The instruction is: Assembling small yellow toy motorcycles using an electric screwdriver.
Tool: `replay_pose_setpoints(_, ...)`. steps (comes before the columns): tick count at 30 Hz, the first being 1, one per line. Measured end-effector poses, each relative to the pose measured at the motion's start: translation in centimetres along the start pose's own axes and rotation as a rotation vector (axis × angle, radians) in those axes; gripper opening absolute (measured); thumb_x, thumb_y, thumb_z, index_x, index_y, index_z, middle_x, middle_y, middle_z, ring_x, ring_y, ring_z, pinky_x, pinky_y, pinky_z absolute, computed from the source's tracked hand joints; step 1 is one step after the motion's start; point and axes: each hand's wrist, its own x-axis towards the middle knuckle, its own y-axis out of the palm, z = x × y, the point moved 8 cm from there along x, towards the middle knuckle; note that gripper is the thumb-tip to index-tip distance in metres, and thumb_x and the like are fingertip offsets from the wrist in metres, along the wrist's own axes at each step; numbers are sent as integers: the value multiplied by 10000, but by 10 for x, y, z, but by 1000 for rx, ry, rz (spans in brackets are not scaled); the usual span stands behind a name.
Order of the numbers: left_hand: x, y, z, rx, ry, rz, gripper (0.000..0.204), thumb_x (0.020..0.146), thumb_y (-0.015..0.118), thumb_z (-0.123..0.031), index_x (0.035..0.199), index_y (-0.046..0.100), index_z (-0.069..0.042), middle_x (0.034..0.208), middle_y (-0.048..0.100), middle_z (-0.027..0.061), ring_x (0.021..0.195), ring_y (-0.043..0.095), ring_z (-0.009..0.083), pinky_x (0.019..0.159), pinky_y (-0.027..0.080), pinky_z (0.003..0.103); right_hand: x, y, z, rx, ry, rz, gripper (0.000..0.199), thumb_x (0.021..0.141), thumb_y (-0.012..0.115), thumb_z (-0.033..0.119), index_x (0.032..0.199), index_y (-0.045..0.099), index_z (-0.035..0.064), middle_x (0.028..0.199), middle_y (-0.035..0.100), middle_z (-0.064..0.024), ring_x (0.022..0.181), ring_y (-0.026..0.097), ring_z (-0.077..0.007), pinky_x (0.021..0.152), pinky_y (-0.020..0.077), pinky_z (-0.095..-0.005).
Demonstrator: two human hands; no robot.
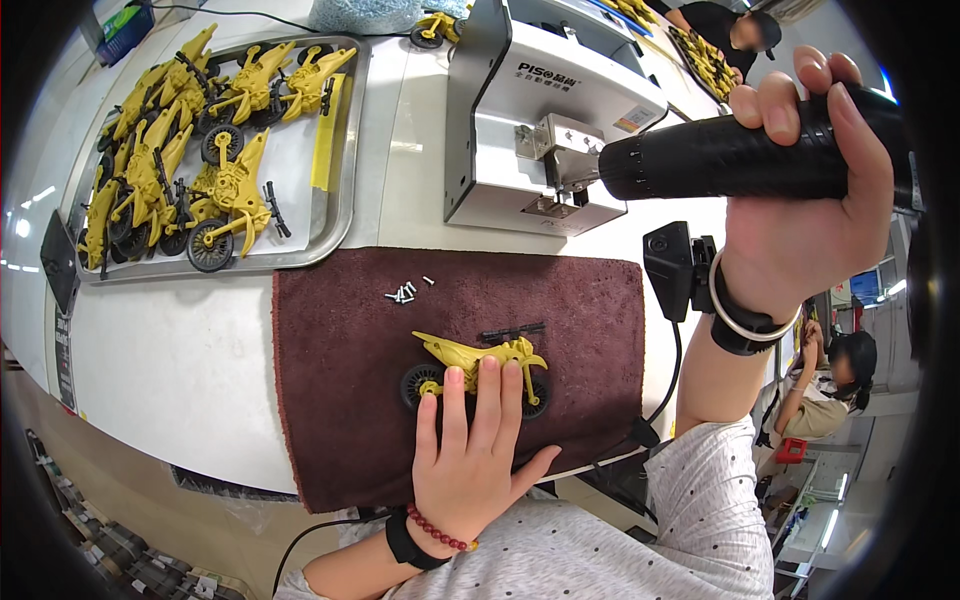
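My left hand [470,450] lies flat with its fingers stretched out over a yellow toy motorcycle [465,352], which rests on its side on a dark red cloth [340,400]. Black wheels show at both ends; the fingers hide part of its near side. My right hand [810,170] is wrapped round a black electric screwdriver [720,160]. The driver's tip points at the metal outlet of a white and grey screw feeder [560,100]; whether it touches a screw is too small to tell. Several small silver screws [405,292] lie on the cloth beyond the motorcycle.
A metal tray [335,225] at the left holds several yellow toy motorcycles [240,190]. A camera [672,262] is strapped to my right wrist, its cable hanging onto the table [170,340]. Other people sit at the far right [745,35] and right [850,370].
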Motion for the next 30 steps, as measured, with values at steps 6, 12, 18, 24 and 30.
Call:
replay_pose_setpoints(6,-1,0,0,3,4,-3,791,726,543,-581,1282,434,-30,1320,413,129,1222,349,346,1006,261,475,-3,2,5,57,19,20,272,802,462,72,1045,455,-51,928,436,-115,703,447,-161,702,351,-341)
replay_pose_setpoints(12,-1,0,-1,7,7,-7,789,728,537,-584,1282,435,-32,1321,413,128,1225,347,344,1007,260,473,0,1,0,43,21,35,278,806,462,71,1054,449,-55,935,439,-117,693,457,-164,703,361,-340)
replay_pose_setpoints(18,-1,1,0,5,2,0,784,730,536,-582,1281,438,-33,1316,420,127,1227,347,344,1009,258,471,-3,0,-2,15,1,-8,281,806,468,75,1053,453,-58,931,442,-121,689,458,-163,700,366,-336)
replay_pose_setpoints(24,-1,0,1,7,6,-5,776,733,533,-581,1275,444,-33,1310,425,126,1222,354,346,1008,261,470,-2,4,-4,49,27,16,269,807,466,75,1045,466,-52,930,448,-123,689,455,-161,698,364,-333)
replay_pose_setpoints(30,-1,0,1,15,7,-10,773,736,530,-581,1272,447,-31,1306,428,127,1216,360,346,1003,266,472,-7,5,-3,25,10,2,282,801,461,90,1053,455,-35,928,436,-108,694,445,-158,709,355,-339)
